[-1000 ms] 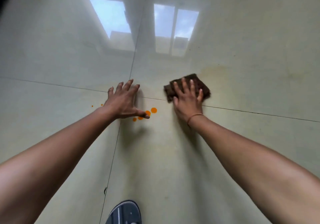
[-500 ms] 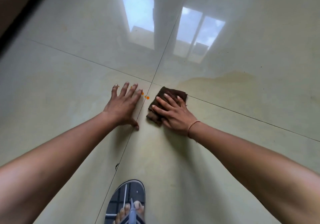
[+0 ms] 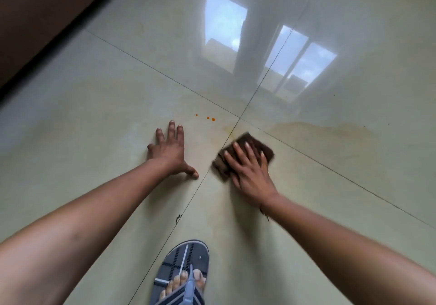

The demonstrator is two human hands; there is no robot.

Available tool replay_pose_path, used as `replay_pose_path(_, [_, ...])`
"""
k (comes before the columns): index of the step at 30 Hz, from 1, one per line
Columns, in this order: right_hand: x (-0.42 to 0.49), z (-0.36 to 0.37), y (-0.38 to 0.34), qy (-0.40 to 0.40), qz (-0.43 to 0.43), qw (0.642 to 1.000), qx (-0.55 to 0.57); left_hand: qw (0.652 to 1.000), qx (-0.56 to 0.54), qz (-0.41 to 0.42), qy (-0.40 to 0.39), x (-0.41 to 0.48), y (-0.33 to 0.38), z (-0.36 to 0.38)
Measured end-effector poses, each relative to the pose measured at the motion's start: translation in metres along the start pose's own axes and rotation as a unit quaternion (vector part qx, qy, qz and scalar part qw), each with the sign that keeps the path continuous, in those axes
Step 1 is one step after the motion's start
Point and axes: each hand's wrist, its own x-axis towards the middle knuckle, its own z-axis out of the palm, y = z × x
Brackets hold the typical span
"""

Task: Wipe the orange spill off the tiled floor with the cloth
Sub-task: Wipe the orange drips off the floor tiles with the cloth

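A dark brown cloth [image 3: 264, 146] lies flat on the glossy pale tiled floor [image 3: 94, 120], just right of a grout line crossing. My right hand [image 3: 247, 167] presses down on it with straight spread fingers and hides most of it. A few small orange spill drops [image 3: 211, 118] sit on the tile beyond and left of the cloth, apart from it. My left hand [image 3: 169, 150] rests flat on the floor with fingers spread, left of the cloth and just short of the drops. A faint yellowish smear [image 3: 318, 132] spreads across the tile to the right of the cloth.
My foot in a grey strapped sandal [image 3: 186, 274] stands at the bottom centre. A dark brown wall base or furniture edge [image 3: 35, 33] runs along the upper left. Window reflections [image 3: 224, 21] shine on the far tiles.
The right hand has slid the cloth to the right, away from my left hand. The orange drops now show clear beyond my left fingers. The view has tilted, showing more of the sandal.
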Motion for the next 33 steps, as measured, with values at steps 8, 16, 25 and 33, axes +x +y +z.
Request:
replay_pose_path(8, [0.068,-0.011,-0.015,-0.027,0.119,0.992,0.017,0.999,-0.034,-0.003,-0.01,0.004,0.0,0.002])
replay_pose_path(16, [0.06,0.0,-0.029,0.014,0.066,0.998,-0.003,0.999,-0.033,0.0,-0.018,0.006,0.003,0.002])
replay_pose_path(25, [0.032,0.012,-0.021,0.004,-0.053,0.998,-0.037,0.998,-0.05,-0.004,-0.025,0.007,0.001,0.002])
replay_pose_path(33, [0.13,-0.011,-0.045,0.001,-0.04,0.999,-0.02,0.997,-0.068,-0.009,-0.033,0.007,0.003,0.0])
